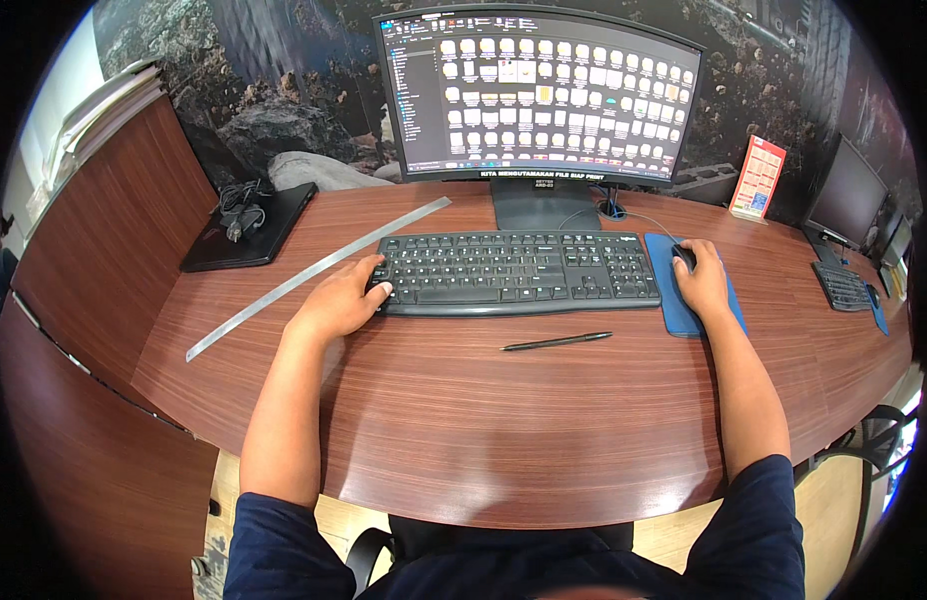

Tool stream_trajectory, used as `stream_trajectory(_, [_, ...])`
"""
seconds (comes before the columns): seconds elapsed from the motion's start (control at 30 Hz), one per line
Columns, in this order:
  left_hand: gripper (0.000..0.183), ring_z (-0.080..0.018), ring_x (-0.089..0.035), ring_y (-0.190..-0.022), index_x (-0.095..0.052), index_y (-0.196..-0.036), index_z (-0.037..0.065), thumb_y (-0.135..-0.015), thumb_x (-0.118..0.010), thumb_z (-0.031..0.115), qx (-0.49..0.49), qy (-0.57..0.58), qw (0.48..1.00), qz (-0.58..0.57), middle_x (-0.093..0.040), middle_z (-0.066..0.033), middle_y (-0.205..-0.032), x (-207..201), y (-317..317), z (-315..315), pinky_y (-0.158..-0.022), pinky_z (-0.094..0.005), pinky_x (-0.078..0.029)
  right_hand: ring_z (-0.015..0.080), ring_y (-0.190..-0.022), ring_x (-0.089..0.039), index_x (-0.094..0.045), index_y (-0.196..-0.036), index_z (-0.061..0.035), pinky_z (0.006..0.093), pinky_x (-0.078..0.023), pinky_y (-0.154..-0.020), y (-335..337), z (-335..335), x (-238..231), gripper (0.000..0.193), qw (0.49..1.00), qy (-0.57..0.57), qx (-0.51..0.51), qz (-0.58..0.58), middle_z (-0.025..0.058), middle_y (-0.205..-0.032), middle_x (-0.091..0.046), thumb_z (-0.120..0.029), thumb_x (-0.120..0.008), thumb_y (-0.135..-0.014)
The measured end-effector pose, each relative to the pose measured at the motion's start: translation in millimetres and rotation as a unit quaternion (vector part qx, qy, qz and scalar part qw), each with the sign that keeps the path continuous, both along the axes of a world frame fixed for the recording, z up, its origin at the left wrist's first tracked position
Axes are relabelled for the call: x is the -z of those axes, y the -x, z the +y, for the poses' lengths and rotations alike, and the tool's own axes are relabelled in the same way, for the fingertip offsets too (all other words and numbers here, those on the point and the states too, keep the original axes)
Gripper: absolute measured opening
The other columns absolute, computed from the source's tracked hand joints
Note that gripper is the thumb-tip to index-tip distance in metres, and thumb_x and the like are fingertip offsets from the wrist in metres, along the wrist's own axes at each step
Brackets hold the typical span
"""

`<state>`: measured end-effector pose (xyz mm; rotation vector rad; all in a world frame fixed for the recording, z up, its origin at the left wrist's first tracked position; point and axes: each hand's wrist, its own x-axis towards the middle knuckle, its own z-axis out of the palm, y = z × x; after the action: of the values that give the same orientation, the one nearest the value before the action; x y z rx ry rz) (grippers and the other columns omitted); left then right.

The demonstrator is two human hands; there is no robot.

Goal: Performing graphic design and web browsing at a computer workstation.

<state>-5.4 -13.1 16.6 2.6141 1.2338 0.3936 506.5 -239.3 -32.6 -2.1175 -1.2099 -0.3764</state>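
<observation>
A black computer mouse sits on a blue mouse pad, to the right of the keyboard, with the right hand curved over it, its grip closed about the body and part of the mouse hidden under the palm. The left hand rests at the left end of a full-size black keyboard, its grip spread, thumb apart from the fingers, holding nothing. A dark pen lies just below the keyboard on the wood-grain desk. A metal ruler slants across the surface to the left, its upper end near the keyboard's corner. Behind the keyboard stands a curved monitor, its screen filled with rows of file thumbnails. At far left, black cables lie on a closed black laptop; to the right stand a red-and-white card and a second monitor, its screen dark.
</observation>
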Motion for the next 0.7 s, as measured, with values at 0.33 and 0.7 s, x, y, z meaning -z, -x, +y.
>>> stream_trajectory(0.33, [0.081, -0.0395, -0.063, -0.125, -0.049, -0.15, 0.001, -0.088, -0.078, 0.044, 0.006, 0.002, 1.0, 0.012, -0.06, -0.0279, -0.141, -7.5, -1.7, -8.6, -0.107, -0.0451, -0.049, 0.0387, -0.12, -0.062, -0.069, -0.116, -0.0026, 0.046, -0.049, -0.104, -0.2, 0.9, 0.8, 0.03, 1.0, -0.006, -0.005, -0.001, 0.0173, -0.125, -0.066, -0.014, -0.073, -0.088])
stream_trajectory(0.7, [0.083, -0.0389, -0.062, -0.127, -0.049, -0.15, 0.002, -0.086, -0.08, 0.046, -0.005, 0.016, 1.0, 0.018, -0.058, -0.0276, -0.144, -9.8, -4.1, -9.2, -0.107, -0.0455, -0.049, 0.0393, -0.121, -0.062, -0.068, -0.119, -0.0037, 0.0462, -0.049, -0.104, -1.8, 0.6, 0.8, 0.032, 1.0, 0.002, 0.0, -0.005, 0.0172, -0.128, -0.066, -0.015, -0.073, -0.089])
